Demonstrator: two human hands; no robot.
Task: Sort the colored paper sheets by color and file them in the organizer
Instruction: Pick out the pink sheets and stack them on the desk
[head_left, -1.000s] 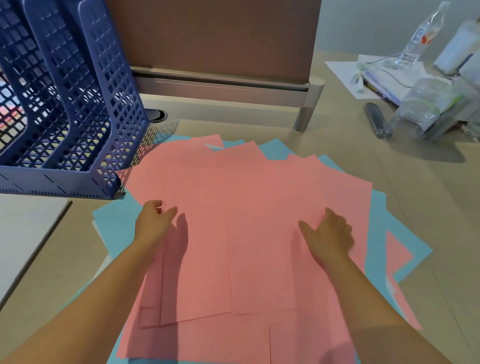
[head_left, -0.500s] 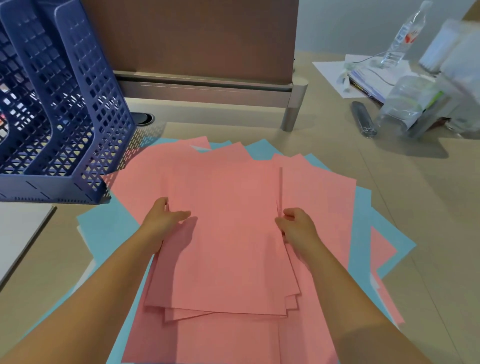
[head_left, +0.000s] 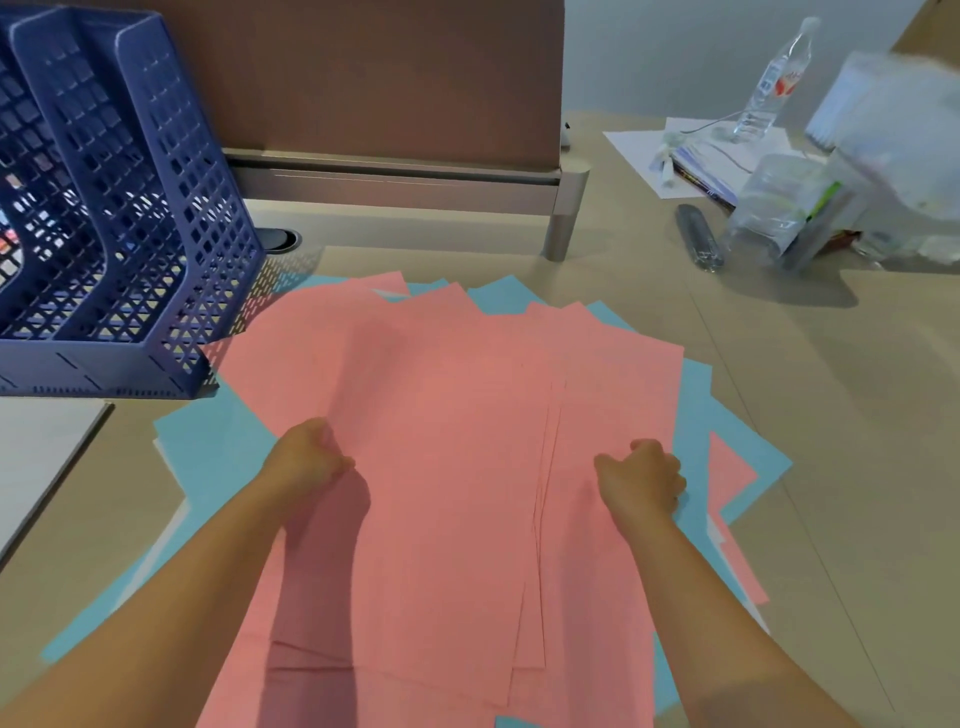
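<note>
Both hands, left (head_left: 306, 460) and right (head_left: 644, 480), curl onto pink sheets (head_left: 441, 467) whose long axis runs away from the person.

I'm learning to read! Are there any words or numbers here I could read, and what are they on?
None can be read.
Water bottle: red-and-white label, print too blurred.
Booklets under the cable: print too small.
Pink sheets, blue sheets, blue organizer: no writing shows.

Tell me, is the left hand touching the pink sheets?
Touching. The head view shows the left hand with its fingers curled onto the left edge of the pink sheets, no gap between them. The right hand rests on the same pile.
</note>
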